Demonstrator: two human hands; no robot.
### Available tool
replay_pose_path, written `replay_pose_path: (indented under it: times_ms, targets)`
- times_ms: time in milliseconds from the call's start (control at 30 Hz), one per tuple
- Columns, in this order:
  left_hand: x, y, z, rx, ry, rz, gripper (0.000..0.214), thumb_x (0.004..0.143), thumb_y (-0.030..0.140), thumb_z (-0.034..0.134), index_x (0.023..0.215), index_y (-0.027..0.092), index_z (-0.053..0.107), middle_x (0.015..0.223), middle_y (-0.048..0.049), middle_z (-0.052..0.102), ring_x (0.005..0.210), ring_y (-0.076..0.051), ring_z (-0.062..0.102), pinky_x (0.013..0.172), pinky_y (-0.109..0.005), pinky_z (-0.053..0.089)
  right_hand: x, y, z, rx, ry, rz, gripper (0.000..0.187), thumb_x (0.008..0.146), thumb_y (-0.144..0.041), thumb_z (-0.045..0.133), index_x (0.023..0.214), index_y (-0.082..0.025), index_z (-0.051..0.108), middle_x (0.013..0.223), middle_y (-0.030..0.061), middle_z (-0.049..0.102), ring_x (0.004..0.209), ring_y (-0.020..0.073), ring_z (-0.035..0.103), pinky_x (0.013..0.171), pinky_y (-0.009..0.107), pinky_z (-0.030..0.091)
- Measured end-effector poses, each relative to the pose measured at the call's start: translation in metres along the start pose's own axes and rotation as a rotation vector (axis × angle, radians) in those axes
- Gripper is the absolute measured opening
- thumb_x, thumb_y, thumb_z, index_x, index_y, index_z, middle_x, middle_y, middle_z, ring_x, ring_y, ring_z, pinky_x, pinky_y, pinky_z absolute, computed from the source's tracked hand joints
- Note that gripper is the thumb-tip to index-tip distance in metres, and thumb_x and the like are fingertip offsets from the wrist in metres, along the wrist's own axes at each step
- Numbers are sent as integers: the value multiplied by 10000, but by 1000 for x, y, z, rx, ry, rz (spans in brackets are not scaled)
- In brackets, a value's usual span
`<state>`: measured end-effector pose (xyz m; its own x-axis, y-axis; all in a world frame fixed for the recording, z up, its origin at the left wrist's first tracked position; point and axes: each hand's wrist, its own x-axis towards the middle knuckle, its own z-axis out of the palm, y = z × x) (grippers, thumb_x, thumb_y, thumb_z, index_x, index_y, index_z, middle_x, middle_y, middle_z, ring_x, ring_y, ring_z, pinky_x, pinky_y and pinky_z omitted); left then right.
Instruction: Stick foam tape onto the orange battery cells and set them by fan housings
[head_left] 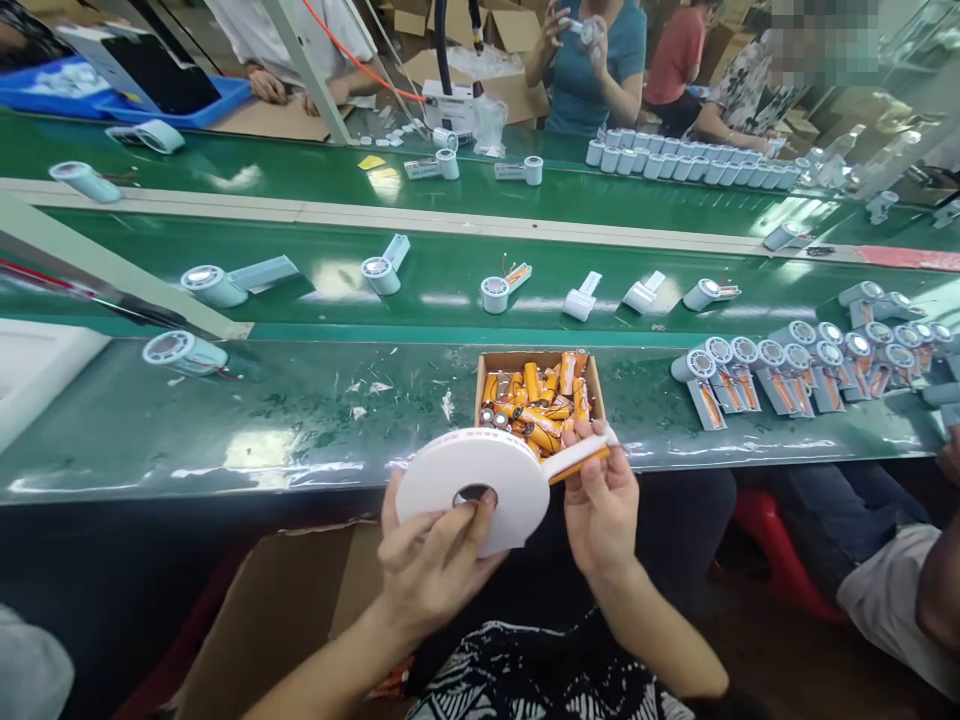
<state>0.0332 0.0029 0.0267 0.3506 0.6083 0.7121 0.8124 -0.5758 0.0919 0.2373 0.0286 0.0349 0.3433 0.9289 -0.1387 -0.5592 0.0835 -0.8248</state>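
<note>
My left hand (424,570) is closed around a large roll of white tape (514,490), with fingers at its centre hole. A strip of the tape runs off the roll to the right. My right hand (606,515) pinches the far end of that strip together with an orange battery (581,468), which lies along the strip's underside. Just beyond both hands, a small cardboard box (480,385) on the bench holds many loose orange batteries (534,382) with thin wires.
Light-blue handheld fan housings (701,365) crowd the bench at right; another housing (180,350) lies at left. Several more sit on the green conveyor belt (330,290). A large open carton (285,590) stands below at left. Other people (600,70) work across the line.
</note>
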Motion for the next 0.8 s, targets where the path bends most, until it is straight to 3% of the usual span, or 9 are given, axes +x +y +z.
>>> replay_pose_path:
  times_ms: [67, 133, 267, 400, 500, 567, 667, 733, 800]
  targets:
    - [-13, 25, 17, -30, 37, -142, 667, 857, 445, 869, 1455, 243, 654, 863, -61, 713, 888, -251, 529, 1197, -636, 440, -22, 19, -2, 82, 139, 14, 589, 829, -401, 923, 1344, -325, 649, 1247, 63, 798, 1078, 224, 791, 951, 388, 668]
    - [-24, 47, 26, -67, 68, -228, 688, 856, 435, 866, 1477, 256, 633, 891, -79, 709, 927, -266, 545, 1089, -552, 499, -32, 25, -3, 78, 132, 43, 690, 794, -363, 957, 1385, -344, 603, 1190, 62, 814, 1029, 241, 803, 898, 417, 688]
    - [-38, 51, 25, -173, 41, -230, 637, 840, 426, 870, 1427, 291, 663, 863, -59, 702, 871, -249, 549, 1015, -490, 501, 10, -18, -15, -13, -6, -161, 563, 802, -347, 952, 1272, -352, 641, 1062, 3, 816, 954, 203, 799, 909, 391, 679]
    - [-55, -32, 16, 78, 6, -272, 503, 820, 426, 853, 1297, 314, 740, 853, -65, 698, 892, -288, 590, 1076, -605, 464, 106, -77, -59, -90, 215, -720, 545, 877, -390, 865, 1349, -398, 592, 1369, -9, 709, 1245, 171, 717, 1026, 323, 621]
    - [-55, -105, 14, 159, -76, -557, 553, 839, 538, 726, 1360, 355, 726, 1053, -99, 754, 1060, -403, 650, 1055, -680, 463, 140, -78, -110, -275, 212, -596, 832, 760, -390, 931, 1472, -296, 511, 1278, 95, 761, 1100, 253, 783, 948, 430, 661]
    - [-39, -128, 19, 58, -116, -638, 708, 825, 616, 655, 1520, 537, 543, 1339, 24, 722, 1208, -451, 626, 1118, -716, 415, 139, -60, -140, -375, 147, -394, 806, 725, -408, 938, 1414, -235, 557, 1205, 139, 797, 1003, 289, 810, 913, 485, 677]
    - [13, -118, 38, -38, -29, -510, 770, 829, 668, 644, 1525, 745, 324, 1558, 275, 517, 1315, -443, 575, 1200, -690, 355, 128, -31, -167, -433, 61, -207, 662, 715, -410, 919, 1282, -224, 632, 1219, 159, 804, 1036, 324, 812, 960, 509, 672]
    - [71, -91, 65, -158, -69, -285, 677, 871, 628, 647, 1507, 699, 427, 1473, 223, 613, 1223, -384, 635, 1167, -642, 424, 124, -21, -176, -442, 37, -184, 604, 747, -403, 886, 1272, -229, 643, 1250, 152, 797, 1081, 323, 804, 997, 499, 663]
    - [146, -56, 110, -290, -263, -39, 529, 930, 568, 616, 1457, 526, 600, 1268, 75, 753, 1142, -327, 673, 1116, -562, 497, 122, -17, -182, -469, 14, -191, 569, 798, -395, 844, 1304, -227, 646, 1280, 147, 788, 1097, 313, 801, 1001, 481, 664]
